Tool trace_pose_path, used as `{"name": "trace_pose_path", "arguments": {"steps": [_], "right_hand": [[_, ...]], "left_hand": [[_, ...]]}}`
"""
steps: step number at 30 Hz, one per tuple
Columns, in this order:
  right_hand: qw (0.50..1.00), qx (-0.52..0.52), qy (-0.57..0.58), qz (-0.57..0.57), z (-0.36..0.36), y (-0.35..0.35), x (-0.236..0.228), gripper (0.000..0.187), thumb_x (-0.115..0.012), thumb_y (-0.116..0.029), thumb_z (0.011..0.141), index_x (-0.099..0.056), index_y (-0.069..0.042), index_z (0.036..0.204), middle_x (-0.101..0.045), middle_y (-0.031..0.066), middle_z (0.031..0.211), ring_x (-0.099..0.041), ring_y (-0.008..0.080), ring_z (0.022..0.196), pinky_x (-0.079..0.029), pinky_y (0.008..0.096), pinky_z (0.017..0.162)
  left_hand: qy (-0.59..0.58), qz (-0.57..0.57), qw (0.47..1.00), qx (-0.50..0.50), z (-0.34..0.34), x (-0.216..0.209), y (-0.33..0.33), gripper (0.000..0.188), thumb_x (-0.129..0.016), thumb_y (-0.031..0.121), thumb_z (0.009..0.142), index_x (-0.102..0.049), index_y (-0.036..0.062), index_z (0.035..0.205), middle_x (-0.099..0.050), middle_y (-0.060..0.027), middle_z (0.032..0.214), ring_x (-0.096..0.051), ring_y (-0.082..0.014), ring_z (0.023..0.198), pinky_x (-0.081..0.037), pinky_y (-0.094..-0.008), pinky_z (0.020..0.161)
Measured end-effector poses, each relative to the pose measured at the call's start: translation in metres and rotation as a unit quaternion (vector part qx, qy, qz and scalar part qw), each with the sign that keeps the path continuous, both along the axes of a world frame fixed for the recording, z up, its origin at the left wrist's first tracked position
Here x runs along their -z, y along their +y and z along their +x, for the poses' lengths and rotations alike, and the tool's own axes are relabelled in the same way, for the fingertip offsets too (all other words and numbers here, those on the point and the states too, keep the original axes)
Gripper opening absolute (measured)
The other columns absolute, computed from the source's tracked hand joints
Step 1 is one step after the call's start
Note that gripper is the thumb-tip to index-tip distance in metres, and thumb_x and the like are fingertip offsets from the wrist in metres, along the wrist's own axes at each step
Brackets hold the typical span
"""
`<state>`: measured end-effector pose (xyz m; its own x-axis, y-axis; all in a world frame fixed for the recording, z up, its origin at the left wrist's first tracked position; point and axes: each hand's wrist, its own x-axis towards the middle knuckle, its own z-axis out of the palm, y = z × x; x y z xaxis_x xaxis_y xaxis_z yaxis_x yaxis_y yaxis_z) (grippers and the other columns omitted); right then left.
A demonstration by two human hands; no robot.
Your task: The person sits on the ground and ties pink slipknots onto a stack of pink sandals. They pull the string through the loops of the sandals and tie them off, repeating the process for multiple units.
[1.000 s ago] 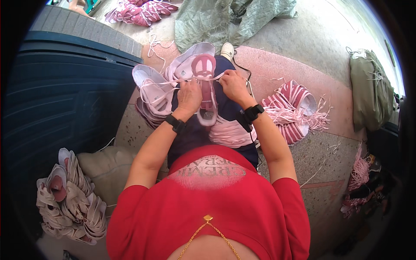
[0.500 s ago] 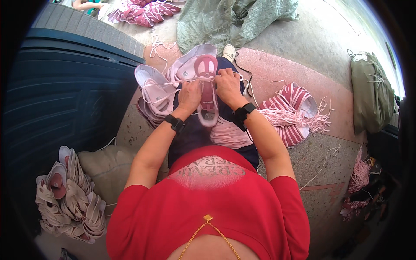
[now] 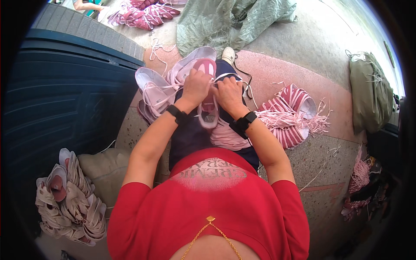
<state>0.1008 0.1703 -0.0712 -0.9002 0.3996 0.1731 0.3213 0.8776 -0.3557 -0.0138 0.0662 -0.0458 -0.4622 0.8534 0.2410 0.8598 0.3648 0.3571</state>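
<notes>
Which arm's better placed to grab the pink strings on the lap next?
Probably the right: the pink strings lie right of the pink shoe, nearer the right grip than the left grip, which is on the shoe's left. Both are busy at the shoe, though.

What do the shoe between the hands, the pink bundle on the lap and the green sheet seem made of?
Shoe: probably fabric or suede; its pink surface looks matte, but the weave is unreadable.
Pink bundle: likely soft textile, dull, in many thin bending strands.
Green sheet: apparently woven plastic, faintly shiny, with crisp creases and loose threads.
</notes>
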Motion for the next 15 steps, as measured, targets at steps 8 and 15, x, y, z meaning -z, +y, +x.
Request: {"name": "trace_pose_path", "arguments": {"steps": [8,15], "right_hand": [[0.997,-0.036,-0.022,-0.071,-0.003,0.011,0.014,0.021,-0.055,-0.027,0.082,-0.064,-0.009,0.084,-0.058,0.0111,0.083,-0.054,0.0305,0.085,-0.039,0.0477,0.07],[0.997,-0.01,0.014,-0.078,0.003,0.008,0.012,0.019,-0.056,-0.021,0.078,-0.065,-0.011,0.091,-0.058,0.0087,0.084,-0.053,0.0283,0.087,-0.039,0.0462,0.072]], "left_hand": [[0.024,-0.157,0.982,0.097,-0.009,0.006,0.027,0.009,-0.061,0.011,0.073,-0.06,0.0032,0.077,-0.06,-0.0151,0.079,-0.055,-0.0325,0.085,-0.048,-0.0408,0.071],[0.017,0.012,0.992,0.121,-0.015,0.004,0.013,0.007,-0.059,0.005,0.074,-0.052,0.0029,0.074,-0.054,-0.0147,0.073,-0.052,-0.0344,0.08,-0.045,-0.0414,0.072]]}}
